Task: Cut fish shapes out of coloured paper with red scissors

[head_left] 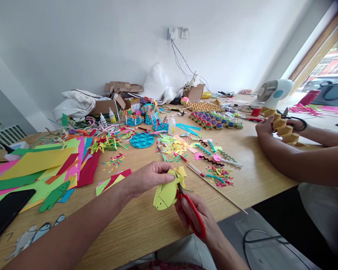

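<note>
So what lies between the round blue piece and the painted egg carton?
An upright bottle and blue strips, between the round blue piece and painted egg carton, in the head view.

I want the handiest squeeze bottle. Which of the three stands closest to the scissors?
The bottle just left of the blue paper strips; it stands apart, while the other two bottles stand together farther left.

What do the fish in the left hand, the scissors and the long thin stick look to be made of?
Fish: thin yellow paper or card, matte, flat with cut edges. Scissors: smooth, slightly shiny red handles, probably plastic; the dark blades are likely metal. Stick: pale tan, straight and matte, probably wood or bamboo.
</note>
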{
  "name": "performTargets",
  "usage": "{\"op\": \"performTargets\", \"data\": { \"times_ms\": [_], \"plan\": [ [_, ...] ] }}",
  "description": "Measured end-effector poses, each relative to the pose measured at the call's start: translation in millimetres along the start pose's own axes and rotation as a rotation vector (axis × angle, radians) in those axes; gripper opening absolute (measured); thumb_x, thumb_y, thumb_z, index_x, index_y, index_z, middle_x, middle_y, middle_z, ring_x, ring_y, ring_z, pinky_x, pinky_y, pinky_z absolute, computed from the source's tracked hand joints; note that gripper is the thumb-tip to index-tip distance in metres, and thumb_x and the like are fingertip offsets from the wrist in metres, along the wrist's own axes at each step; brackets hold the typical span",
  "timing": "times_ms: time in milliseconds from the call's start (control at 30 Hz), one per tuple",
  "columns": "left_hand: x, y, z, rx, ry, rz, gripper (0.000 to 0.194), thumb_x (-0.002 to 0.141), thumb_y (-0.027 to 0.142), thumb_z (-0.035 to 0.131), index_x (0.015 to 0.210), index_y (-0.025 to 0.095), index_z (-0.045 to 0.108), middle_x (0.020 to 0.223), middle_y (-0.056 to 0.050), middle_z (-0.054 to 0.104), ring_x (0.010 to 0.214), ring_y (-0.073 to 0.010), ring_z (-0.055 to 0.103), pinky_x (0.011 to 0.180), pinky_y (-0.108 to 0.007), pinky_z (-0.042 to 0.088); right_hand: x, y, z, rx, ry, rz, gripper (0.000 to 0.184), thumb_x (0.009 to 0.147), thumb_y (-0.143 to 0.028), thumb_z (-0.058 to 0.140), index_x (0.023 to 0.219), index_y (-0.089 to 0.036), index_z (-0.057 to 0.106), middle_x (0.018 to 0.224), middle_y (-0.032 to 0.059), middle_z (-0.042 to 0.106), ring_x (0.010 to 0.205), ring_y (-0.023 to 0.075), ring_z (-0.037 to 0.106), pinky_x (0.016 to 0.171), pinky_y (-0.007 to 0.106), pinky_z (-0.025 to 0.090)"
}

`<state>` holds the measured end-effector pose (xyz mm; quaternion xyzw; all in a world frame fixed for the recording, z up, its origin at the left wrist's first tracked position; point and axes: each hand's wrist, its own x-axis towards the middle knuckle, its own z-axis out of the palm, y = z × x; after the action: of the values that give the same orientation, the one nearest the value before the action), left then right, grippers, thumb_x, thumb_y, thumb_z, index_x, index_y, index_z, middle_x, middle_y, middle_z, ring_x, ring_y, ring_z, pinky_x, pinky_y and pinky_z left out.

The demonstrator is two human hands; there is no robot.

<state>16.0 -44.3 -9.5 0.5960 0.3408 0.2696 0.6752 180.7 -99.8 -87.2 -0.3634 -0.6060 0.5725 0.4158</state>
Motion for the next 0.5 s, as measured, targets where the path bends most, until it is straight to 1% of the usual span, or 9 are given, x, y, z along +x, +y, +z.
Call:
{"op": "performTargets", "data": {
  "times_ms": [100,300,500],
  "plan": [
    [-0.6,0.7,-1.4,0.034,-0.017,-0.013,0.022,0.07,0.034,0.063,0.069,0.015,0.052,0.065,0.004,0.047,0.059,-0.0076,0.042,0.058,-0.019,0.032,-0.4,-3.4,-0.4,-0.019,-0.013,-0.004,0.046,0.085,-0.058,0.039,0.062,-0.018,0.046,0.042,-0.0047,0.041,0.039,0.0096,0.032,0.039,0.022,0.024],
    [-0.2,2.5,-4.2,0.083,-0.06,0.004,0.015,0.073,0.029,0.059,0.068,0.016,0.052,0.062,0.005,0.044,0.056,-0.007,0.039,0.054,-0.019,0.03,-1.0,-8.6,-1.1,-0.046,-0.025,-0.012,0.047,0.084,-0.058,0.04,0.058,-0.019,0.044,0.042,-0.0042,0.04,0.04,0.0099,0.033,0.038,0.022,0.025],
    [-1.5,4.1,-10.0,0.147,-0.104,-0.039,0.013,0.073,0.027,0.059,0.071,0.015,0.055,0.065,0.005,0.046,0.059,-0.0067,0.041,0.058,-0.018,0.032,-3.2,-9.8,-0.8,-0.043,-0.044,0.064,0.051,0.081,-0.064,0.04,0.058,-0.019,0.042,0.043,-0.0048,0.038,0.038,0.0084,0.031,0.036,0.02,0.024]
  ]
}}
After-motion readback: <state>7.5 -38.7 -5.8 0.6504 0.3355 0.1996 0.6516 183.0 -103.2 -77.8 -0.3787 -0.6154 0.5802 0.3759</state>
